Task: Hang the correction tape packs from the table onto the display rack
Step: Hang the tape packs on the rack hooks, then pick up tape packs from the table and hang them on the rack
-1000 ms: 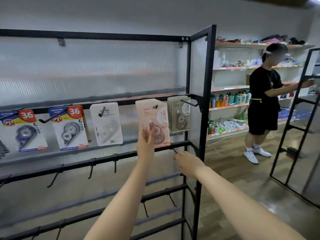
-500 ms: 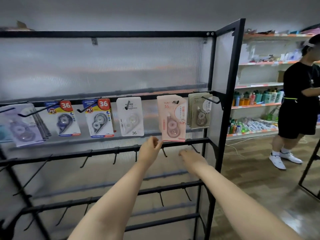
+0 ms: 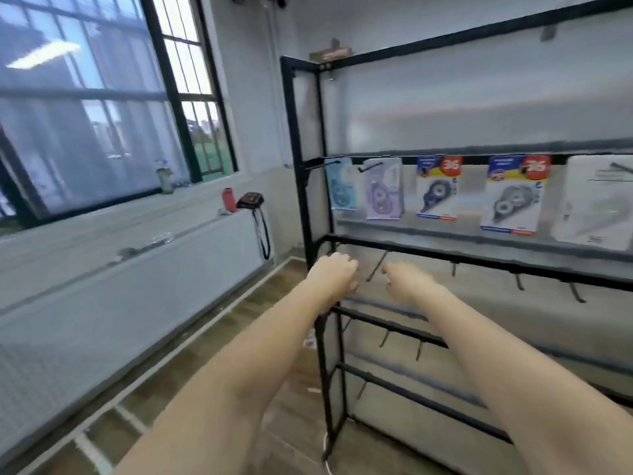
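The black display rack (image 3: 303, 186) fills the right side of the view. On its upper rail hang correction tape packs: a light blue one (image 3: 340, 185), a purple one (image 3: 383, 190), two blue-and-yellow "36" packs (image 3: 438, 188) (image 3: 513, 195), and a white one (image 3: 596, 204) at the right edge. My left hand (image 3: 334, 274) and my right hand (image 3: 406, 282) hover close together in front of the rack's second rail (image 3: 445, 257), fingers loosely curled, holding nothing. The table is out of view.
A long white windowsill (image 3: 137, 231) runs along the left under large windows, carrying a bottle (image 3: 166, 176), a red cup (image 3: 229, 199) and a small dark bag (image 3: 251, 200) with a hanging strap. Several bare hooks (image 3: 517, 281) stick out of the lower rails. Wooden floor lies below.
The view has swung left, from the rack's right end to its left end and the window. Both hands moved away from the pink pack and now hold nothing.
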Demonstrator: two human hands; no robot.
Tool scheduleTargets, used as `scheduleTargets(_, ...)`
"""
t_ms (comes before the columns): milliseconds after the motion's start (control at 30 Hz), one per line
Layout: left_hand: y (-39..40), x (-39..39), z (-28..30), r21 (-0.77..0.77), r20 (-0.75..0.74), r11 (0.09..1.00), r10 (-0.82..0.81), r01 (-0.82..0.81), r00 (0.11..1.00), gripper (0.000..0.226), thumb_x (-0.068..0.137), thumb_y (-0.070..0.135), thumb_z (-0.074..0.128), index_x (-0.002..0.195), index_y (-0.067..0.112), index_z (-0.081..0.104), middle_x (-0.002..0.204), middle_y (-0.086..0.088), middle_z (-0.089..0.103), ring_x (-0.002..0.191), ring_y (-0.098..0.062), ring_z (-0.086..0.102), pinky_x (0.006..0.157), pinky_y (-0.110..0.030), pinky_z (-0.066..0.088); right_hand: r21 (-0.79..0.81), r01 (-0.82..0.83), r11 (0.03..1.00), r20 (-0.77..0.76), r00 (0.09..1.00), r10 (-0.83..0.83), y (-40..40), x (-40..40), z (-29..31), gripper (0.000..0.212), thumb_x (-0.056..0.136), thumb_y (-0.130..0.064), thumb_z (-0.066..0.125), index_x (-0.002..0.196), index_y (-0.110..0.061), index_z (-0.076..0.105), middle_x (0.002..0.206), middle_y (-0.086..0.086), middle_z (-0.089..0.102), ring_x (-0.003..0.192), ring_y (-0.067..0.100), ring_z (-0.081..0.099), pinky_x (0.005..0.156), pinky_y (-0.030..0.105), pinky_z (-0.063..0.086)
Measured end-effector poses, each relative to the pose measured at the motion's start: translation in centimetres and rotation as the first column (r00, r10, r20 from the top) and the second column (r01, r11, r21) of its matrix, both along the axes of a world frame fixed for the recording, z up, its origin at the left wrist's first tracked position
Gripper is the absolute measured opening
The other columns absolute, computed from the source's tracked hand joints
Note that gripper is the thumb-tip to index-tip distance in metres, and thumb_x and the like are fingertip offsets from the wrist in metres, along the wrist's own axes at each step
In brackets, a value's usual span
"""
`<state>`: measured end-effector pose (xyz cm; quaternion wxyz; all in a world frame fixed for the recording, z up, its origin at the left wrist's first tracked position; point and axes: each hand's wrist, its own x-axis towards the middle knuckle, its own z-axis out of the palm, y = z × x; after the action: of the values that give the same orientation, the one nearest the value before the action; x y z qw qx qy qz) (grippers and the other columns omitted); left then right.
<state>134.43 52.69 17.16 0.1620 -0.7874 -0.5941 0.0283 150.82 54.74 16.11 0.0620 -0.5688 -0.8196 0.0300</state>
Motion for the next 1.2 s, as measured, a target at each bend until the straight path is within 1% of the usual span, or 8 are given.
scheduleTargets(167,-7.8,-21.0,-1.1,-0.090,0.046,0.930,0.361,-0.356,0.931,0.041,0.099,0.034,0.045,0.128,0.005,0.048,0.129,-0.017,0.051,0.119,-0.034,0.050,0.093,-0.042,0.042,0.014,-0.332,0.943,-0.023,0.943,0.333,-3.7,-22.8,-0.9,0.034,0.095,-0.012,0.042,0.128,-0.008,0.047,0.131,0.012,0.049,0.124,0.029,0.044,0.096,0.039,0.042)
scheduleTargets(333,-17.8,-37.3,-2.5,-0.178,0.093,0.737,0.672,-0.652,0.735,0.041,0.098,0.030,0.045,0.134,0.008,0.047,0.138,-0.016,0.050,0.124,-0.032,0.049,0.100,-0.039,0.040,-0.030,-0.592,0.805,0.013,0.805,0.593,-10.0,-40.9,-1.9,0.032,0.094,-0.011,0.045,0.125,-0.009,0.049,0.129,0.014,0.052,0.121,0.030,0.049,0.095,0.038,0.043)
scheduleTargets(433,-23.5,-44.6,-3.1,-0.191,0.079,0.617,0.785,-0.764,0.614,0.042,0.100,0.030,0.041,0.136,0.007,0.046,0.140,-0.015,0.047,0.125,-0.032,0.048,0.100,-0.041,0.040,-0.071,-0.706,0.705,0.043,0.704,0.709,-13.9,-49.5,-2.4,0.037,0.096,-0.013,0.044,0.133,-0.010,0.046,0.134,0.014,0.051,0.122,0.030,0.049,0.097,0.037,0.042)
scheduleTargets(667,-32.5,-57.7,-5.7,-0.195,0.079,0.411,0.912,-0.891,0.403,0.039,0.098,0.033,0.046,0.127,0.007,0.051,0.128,-0.016,0.053,0.117,-0.033,0.051,0.090,-0.041,0.045,-0.130,-0.849,0.512,0.027,0.513,0.858,-20.1,-67.0,-4.2,0.037,0.097,-0.013,0.045,0.134,-0.008,0.048,0.135,0.013,0.051,0.121,0.029,0.051,0.101,0.039,0.043)
scheduleTargets(767,-34.7,-63.5,-6.6,-0.204,0.063,0.343,0.939,-0.917,0.337,0.036,0.097,0.030,0.046,0.125,0.009,0.053,0.125,-0.016,0.055,0.116,-0.033,0.053,0.090,-0.041,0.045,-0.153,-0.885,0.440,0.025,0.441,0.897,-21.6,-74.5,-4.9,0.038,0.095,-0.014,0.046,0.132,-0.009,0.050,0.135,0.012,0.052,0.121,0.028,0.051,0.101,0.038,0.042)
scheduleTargets(900,-36.7,-72.3,-6.9,-0.225,0.063,0.225,0.974,-0.948,0.216,0.036,0.097,0.035,0.047,0.120,0.010,0.057,0.120,-0.011,0.060,0.108,-0.027,0.056,0.082,-0.035,0.044,-0.178,-0.917,0.356,0.035,0.356,0.934,-22.8,-84.8,-5.7,0.037,0.093,-0.015,0.050,0.130,-0.014,0.051,0.130,0.010,0.055,0.116,0.025,0.054,0.100,0.038,0.044)
scheduleTargets(1033,-38.0,-79.9,-7.4,-0.226,0.082,0.137,0.989,-0.964,0.121,0.042,0.097,0.038,0.048,0.129,0.011,0.052,0.128,-0.010,0.056,0.115,-0.026,0.055,0.089,-0.038,0.047,-0.198,-0.939,0.280,0.054,0.275,0.960,-23.3,-93.7,-6.6,0.043,0.096,-0.018,0.049,0.138,-0.014,0.044,0.135,0.008,0.052,0.119,0.024,0.052,0.099,0.035,0.043)
scheduleTargets(1200,-40.1,-87.3,-9.4,-0.271,0.065,0.083,0.996,-0.959,0.068,0.047,0.097,0.040,0.047,0.135,0.011,0.047,0.134,-0.011,0.052,0.121,-0.028,0.051,0.095,-0.041,0.045,-0.228,-0.957,0.177,0.139,0.148,0.979,-25.0,-102.6,-8.5,0.044,0.097,-0.024,0.046,0.140,-0.013,0.042,0.141,0.010,0.048,0.124,0.027,0.048,0.100,0.036,0.042)
